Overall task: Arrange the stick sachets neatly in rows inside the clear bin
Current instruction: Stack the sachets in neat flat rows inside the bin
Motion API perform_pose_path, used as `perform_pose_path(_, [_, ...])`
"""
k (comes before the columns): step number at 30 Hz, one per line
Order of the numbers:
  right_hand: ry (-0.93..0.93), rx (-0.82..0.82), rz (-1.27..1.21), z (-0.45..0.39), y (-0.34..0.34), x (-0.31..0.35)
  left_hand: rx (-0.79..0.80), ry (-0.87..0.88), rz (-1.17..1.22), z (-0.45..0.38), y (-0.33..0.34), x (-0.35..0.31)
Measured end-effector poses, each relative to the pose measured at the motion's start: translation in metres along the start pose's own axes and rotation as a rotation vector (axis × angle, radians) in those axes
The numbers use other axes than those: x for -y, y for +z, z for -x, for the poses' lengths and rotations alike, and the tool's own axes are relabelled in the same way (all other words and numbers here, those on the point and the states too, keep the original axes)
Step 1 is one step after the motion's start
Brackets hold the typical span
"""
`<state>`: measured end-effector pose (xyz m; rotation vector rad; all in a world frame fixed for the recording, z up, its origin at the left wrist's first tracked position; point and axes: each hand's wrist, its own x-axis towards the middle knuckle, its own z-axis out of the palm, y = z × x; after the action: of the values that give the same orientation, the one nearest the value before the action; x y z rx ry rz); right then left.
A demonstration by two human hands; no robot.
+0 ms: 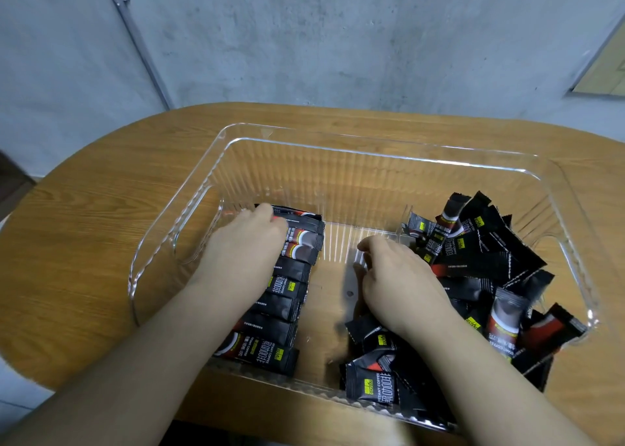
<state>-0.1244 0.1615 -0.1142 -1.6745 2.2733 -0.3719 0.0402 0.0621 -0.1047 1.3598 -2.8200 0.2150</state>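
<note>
Many black stick sachets [487, 263] heaped right, neat row [287, 296] left, clear bin [372, 154]

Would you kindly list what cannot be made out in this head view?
- Right hand's fingertips curl under: any sachet held is hidden.
- Row: its left ends lie under the left hand and forearm.
- Pile: lower sachets are buried.
- Bin's near wall is partly behind the forearms.

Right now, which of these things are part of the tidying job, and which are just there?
Part of the job:
clear bin
neat row of sachets
loose sachet pile
left hand
right hand

Just there:
wooden table
grey wall
</note>
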Motion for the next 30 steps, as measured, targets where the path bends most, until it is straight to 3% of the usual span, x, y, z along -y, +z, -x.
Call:
perform_pose_path(4, [-0.005, 0.008, 0.006, -0.001, 0.000, 0.000, -0.068, 0.303, -0.046, -0.001, 0.006, -0.011])
perform_pose_path(11, [-0.007, 0.020, 0.016, -0.001, -0.001, 0.001, 0.092, 0.366, -0.157, -0.012, 0.013, -0.011])
perform_pose_path(21, [-0.005, 0.025, -0.002, 0.000, -0.001, 0.000, 0.169, 0.305, -0.154, -0.009, 0.001, -0.007])
perform_pose_path(23, [0.003, 0.023, -0.014, -0.001, 0.000, 0.000, 0.175, 0.329, -0.073, -0.009, -0.004, -0.010])
perform_pose_path(26, [0.025, 0.010, -0.037, -0.002, 0.003, -0.002, 0.146, 0.306, 0.275, -0.002, -0.013, -0.023])
perform_pose_path(30, [0.072, -0.023, -0.086, -0.005, 0.007, -0.005, 0.438, 0.251, 0.607, 0.018, -0.014, -0.049])
